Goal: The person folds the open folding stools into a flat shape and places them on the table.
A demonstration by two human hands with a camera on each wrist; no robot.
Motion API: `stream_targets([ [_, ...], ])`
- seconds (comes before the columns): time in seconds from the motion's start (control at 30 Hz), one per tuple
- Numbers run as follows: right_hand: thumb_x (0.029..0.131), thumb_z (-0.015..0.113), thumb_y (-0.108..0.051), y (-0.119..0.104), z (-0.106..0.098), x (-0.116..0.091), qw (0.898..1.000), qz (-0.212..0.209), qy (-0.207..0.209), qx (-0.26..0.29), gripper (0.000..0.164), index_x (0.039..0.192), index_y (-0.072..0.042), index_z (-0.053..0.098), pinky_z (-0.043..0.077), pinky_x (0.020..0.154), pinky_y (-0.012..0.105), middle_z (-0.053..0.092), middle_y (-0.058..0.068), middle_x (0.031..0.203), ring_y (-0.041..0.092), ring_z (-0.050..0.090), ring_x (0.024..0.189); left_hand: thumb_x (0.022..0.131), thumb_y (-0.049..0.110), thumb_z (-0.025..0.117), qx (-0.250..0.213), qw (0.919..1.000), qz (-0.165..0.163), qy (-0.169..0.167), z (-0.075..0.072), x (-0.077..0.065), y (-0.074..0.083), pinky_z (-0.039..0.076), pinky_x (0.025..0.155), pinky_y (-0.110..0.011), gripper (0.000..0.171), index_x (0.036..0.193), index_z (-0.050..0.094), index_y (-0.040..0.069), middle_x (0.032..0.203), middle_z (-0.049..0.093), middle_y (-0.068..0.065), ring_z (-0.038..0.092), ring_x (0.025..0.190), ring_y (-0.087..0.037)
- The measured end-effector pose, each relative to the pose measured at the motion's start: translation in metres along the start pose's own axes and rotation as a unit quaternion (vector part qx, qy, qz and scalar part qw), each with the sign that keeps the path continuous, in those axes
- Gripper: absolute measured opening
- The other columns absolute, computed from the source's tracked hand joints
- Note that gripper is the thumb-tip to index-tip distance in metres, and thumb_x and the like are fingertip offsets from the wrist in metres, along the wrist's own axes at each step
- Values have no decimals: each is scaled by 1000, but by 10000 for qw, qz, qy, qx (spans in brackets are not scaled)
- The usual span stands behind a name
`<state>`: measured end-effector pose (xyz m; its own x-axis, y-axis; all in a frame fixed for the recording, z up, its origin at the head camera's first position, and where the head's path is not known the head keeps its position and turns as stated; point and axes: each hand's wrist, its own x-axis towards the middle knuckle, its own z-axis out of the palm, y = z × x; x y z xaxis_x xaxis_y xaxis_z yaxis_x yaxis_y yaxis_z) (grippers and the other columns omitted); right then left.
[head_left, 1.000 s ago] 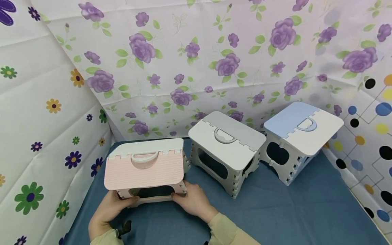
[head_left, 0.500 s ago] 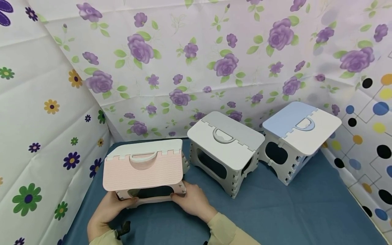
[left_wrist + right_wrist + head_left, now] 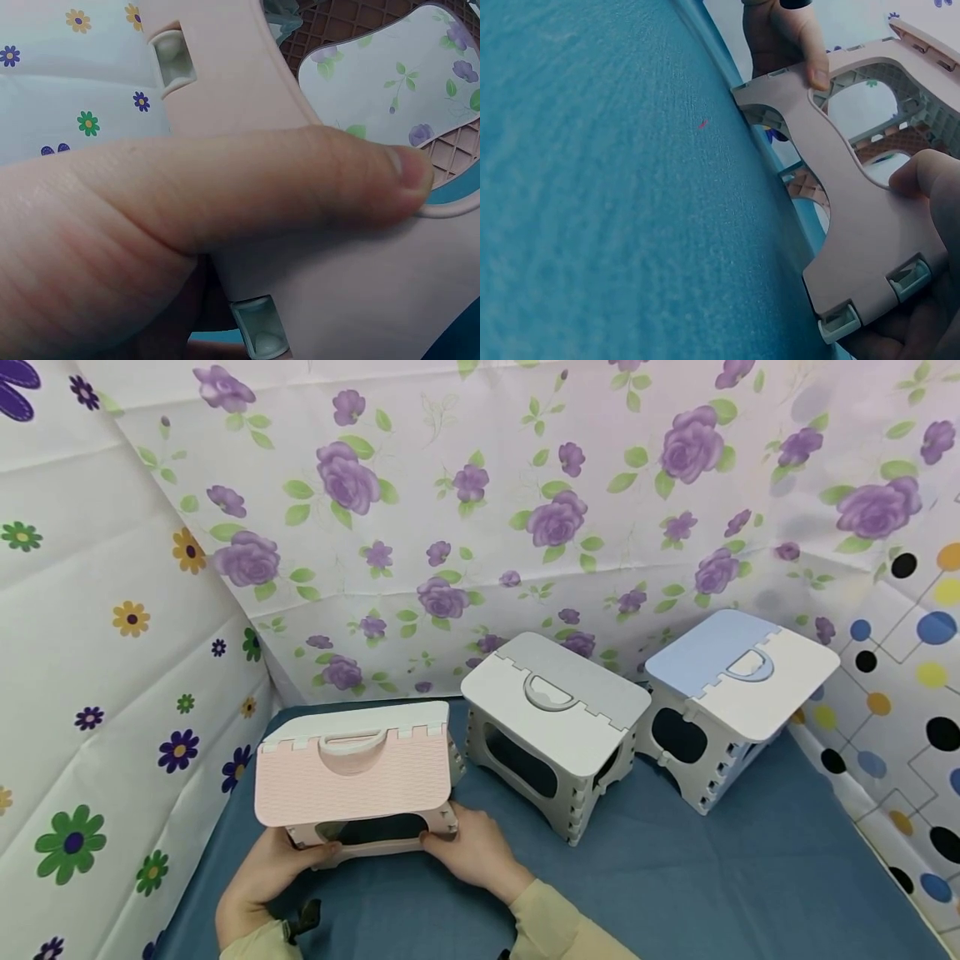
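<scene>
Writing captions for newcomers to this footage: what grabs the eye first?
Probably the pink-and-white folding stool at the left of the blue cloth, gripped at its lower corners by the left hand and right hand. Next, the gray-and-white stool at center and the blue-and-white stool to its right. Behind all three hangs a purple-rose backdrop.

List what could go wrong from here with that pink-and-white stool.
Pinched fingers: the right hand curls round the near panel beside its pale corner joints; if those fold, skin might get caught.

A bump: the gray-and-white stool stands close to the right end, so a slide that way could knock it.

Tipping: the left hand and right hand both grip the near side of the pink-and-white stool, so lifting there might tilt it backward.
</scene>
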<state>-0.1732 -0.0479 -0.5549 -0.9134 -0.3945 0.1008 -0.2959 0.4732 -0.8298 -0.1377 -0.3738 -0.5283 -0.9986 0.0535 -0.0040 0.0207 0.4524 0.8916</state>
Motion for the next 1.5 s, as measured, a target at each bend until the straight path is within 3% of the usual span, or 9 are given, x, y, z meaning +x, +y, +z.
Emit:
stream_targets([
  [0.17,97,76,-42,1,0,0,10000,38,5,15,34,118,-16,72,53,64,30,76,-4,97,5,62,70,89,10,90,-54,10000,42,-29,1,-1,2,54,90,-26,97,161,25,9,154,42,-22,48,135,-43],
  [0.4,97,76,-41,3,1,0,10000,42,-20,47,32,117,-16,73,52,64,29,76,-6,96,6,61,69,89,11,90,34,9999,103,-29,1,-1,0,54,91,-27,95,160,28,8,153,44,-19,54,128,-27],
  [0.63,97,76,-42,3,1,0,9999,102,-70,33,31,116,-17,73,52,63,29,75,-7,94,6,61,69,89,7,89,-27,9999,95,-27,1,-1,-4,56,89,-27,93,159,29,6,152,46,-21,55,127,-28],
  [0.87,97,75,-41,2,0,1,9999,98,-110,52,29,115,-18,73,51,62,29,74,-8,92,6,61,67,89,7,89,-66,10000,6,-9,1,-2,-3,56,88,-28,89,158,33,5,151,48,-22,57,119,-6],
  [1.07,98,75,-40,0,-2,1,9999,66,-141,48,29,117,-18,74,49,60,28,74,-8,92,6,59,65,89,9,90,-51,10000,69,-12,1,-2,-1,56,89,-28,91,159,31,6,151,47,-20,57,123,-16],
  [1.27,98,75,-40,-1,-4,0,9999,39,-150,66,29,117,-17,75,49,60,27,74,-8,92,6,59,65,89,8,89,-96,9999,22,-40,1,-2,-1,56,89,-28,91,159,31,6,151,48,-21,57,118,-5],
  [1.5,99,73,-41,0,-5,0,9999,33,-144,12,28,116,-19,75,45,56,27,71,-10,85,6,55,60,88,10,90,-20,10000,79,-30,2,-1,-1,54,91,-26,94,161,30,8,151,48,-18,56,120,-6],
])
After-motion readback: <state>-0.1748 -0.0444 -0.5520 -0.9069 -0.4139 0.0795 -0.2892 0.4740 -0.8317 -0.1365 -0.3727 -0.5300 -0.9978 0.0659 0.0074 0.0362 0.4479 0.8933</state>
